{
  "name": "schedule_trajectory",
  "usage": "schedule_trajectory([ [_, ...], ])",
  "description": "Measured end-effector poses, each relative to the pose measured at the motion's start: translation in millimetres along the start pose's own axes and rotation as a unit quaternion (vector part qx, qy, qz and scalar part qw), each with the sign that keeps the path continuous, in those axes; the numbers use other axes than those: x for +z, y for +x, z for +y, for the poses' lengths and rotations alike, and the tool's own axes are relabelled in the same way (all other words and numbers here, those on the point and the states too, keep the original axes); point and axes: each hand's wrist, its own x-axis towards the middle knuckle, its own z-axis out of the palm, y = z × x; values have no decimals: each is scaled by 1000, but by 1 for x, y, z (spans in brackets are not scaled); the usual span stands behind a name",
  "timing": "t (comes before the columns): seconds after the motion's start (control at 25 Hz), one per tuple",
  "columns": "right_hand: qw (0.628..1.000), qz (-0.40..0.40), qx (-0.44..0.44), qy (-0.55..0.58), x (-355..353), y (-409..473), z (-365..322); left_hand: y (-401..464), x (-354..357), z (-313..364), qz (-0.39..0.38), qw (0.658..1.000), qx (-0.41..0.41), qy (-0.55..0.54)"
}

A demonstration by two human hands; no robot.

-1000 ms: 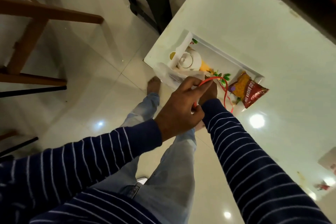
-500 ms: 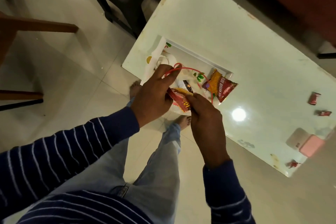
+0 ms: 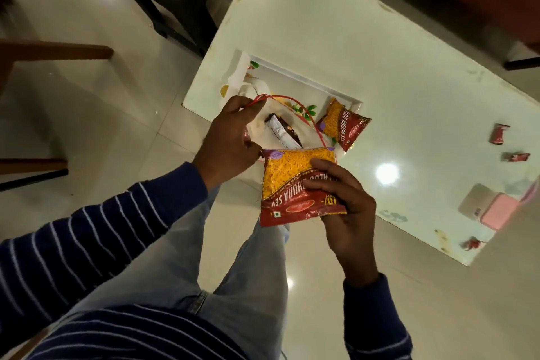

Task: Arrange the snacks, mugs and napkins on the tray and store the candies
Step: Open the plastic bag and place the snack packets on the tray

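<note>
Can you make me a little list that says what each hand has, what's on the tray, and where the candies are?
left hand: pinching the red handle of a clear bag, holding it open
right hand: grip on a snack packet, just outside the bag
inside bag: a dark wrapped bar
tray: white mug; second snack packet lying over its rim
candies: loose on the table, away from the tray
pink box: near the table's edge

A pink box (image 3: 496,211) lies on the white table (image 3: 336,38) beside wooden furniture (image 3: 55,51).

Navy white-striped sleeves (image 3: 96,231), seemingly grey jeans (image 3: 233,278)
</note>
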Motion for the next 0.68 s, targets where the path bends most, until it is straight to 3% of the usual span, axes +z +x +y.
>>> schedule_trajectory([
  [0.12,994,12,42,97,-3,2,9,-7,10,8,4,1000,-7,-13],
  [0.4,977,53,174,113,18,22,19,-20,17,15,0,999,2,-47],
  [0.56,965,97,144,198,-24,20,32,-16,11,6,24,1000,-13,13],
  [0.68,983,149,79,71,-89,30,62,-12,-2,-3,49,998,-21,41],
])
